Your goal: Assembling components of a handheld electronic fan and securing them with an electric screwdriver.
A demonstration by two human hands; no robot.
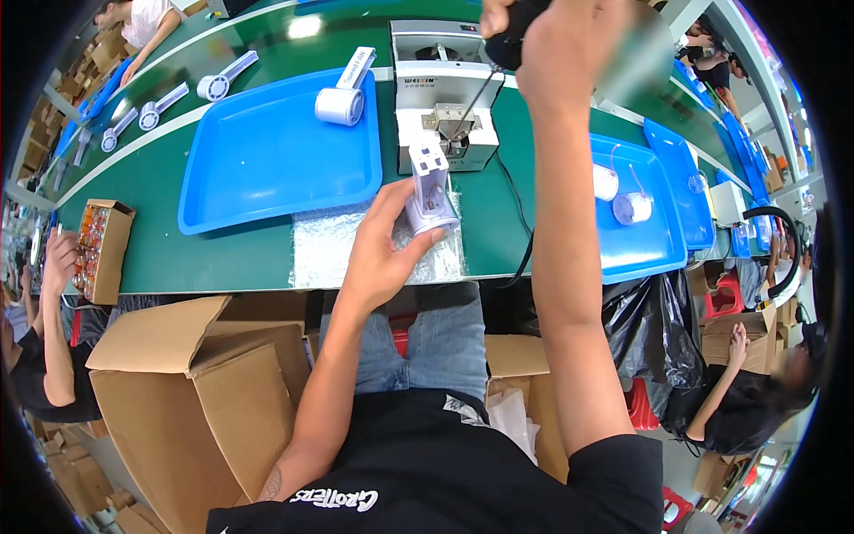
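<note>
My left hand (387, 245) is closed around a white handheld fan (433, 200) over a sheet of bubble wrap (331, 249) at the table's front edge. The fan's handle points away from me, and its inside looks exposed. High at the top edge, my right hand (565, 53) grips a black electric screwdriver (509, 37), partly cut off by the frame. Its long thin bit slants down to the front of a grey screw feeder (440, 93); I cannot tell whether the tip touches it.
One fan (340, 105) lies in the left blue tray (276, 191). The right blue tray (645, 249) holds round white fan parts (632, 207). More fans (227, 76) lie on the green belt beyond. Cardboard boxes (147, 418) flank my legs; people sit on both sides.
</note>
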